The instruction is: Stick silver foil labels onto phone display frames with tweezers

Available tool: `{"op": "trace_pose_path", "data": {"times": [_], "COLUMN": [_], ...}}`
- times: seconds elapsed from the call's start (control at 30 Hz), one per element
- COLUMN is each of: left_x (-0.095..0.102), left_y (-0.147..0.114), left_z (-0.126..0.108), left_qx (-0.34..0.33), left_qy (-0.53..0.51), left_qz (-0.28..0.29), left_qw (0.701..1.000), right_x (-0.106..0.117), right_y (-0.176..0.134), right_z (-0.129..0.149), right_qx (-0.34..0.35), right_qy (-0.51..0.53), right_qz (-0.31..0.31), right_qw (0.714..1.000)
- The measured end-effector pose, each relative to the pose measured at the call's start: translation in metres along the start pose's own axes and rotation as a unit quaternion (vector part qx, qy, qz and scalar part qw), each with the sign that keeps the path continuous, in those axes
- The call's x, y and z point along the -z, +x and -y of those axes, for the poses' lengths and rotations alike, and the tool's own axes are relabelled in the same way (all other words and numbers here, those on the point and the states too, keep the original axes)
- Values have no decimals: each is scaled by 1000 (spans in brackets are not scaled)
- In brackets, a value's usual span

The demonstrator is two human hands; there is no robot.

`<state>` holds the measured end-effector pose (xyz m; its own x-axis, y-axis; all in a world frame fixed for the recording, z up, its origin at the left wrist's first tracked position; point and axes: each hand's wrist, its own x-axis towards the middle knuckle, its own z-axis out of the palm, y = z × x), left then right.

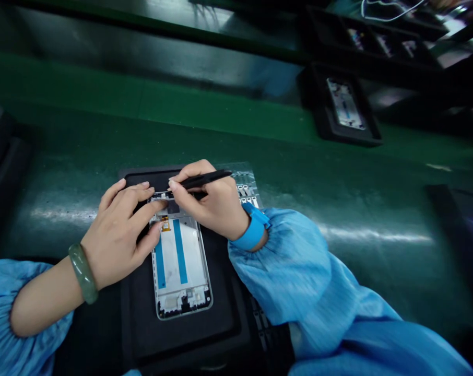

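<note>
A phone frame [193, 245] with a silvery inner side, two blue strips and a small orange flex cable [166, 226] lies on a black tray [224, 292]. My left hand [121, 224] rests over its upper left corner, fingers spread, the thumb and index finger near the flex cable. In my right hand [209, 201] a slim black pen-shaped tool [205, 179] is pinched. Its tip points at the top edge of the frame and is mostly hidden by my fingers. Beneath my right wrist, a clear sheet [246, 180] carries rows of small white-edged pieces.
At the back right, another phone frame [345, 104] sits in a black tray [364, 137]. Behind it stands a dark divided box [330, 31] with small parts. Black trays [1, 151] are stacked at the left edge. A dark object [456, 219] is at the right on the green bench [362, 193].
</note>
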<state>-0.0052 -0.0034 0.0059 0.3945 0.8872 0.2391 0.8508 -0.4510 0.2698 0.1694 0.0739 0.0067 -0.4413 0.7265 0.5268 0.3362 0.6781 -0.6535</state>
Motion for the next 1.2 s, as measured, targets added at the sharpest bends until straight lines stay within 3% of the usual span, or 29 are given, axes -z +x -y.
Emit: {"op": "trace_pose_path", "data": {"times": [0.27,0.47,0.63,0.77,0.9,1.2], "left_x": [0,0,-1,-3,-3,-3], "left_y": [0,0,-1,-1,-1,0], "left_z": [1,1,2,3,3,3], "left_qx": [-1,-2,-8,-8,-5,16], "left_qy": [1,8,3,-2,-9,-24], "left_qz": [-3,6,-4,-7,-10,-12], "left_qw": [1000,1000,1000,1000,1000,1000], "right_x": [-3,0,-3,-3,-1,2], "right_y": [-2,5,2,-3,-3,-1], "right_z": [4,22,9,-4,-5,-3], "right_qx": [54,1,10,-54,-75,-32], "right_qy": [-98,-160,-100,32,88,48], "right_qz": [14,130,47,-16,-24,-2], "right_qw": [994,978,994,998,993,998]}}
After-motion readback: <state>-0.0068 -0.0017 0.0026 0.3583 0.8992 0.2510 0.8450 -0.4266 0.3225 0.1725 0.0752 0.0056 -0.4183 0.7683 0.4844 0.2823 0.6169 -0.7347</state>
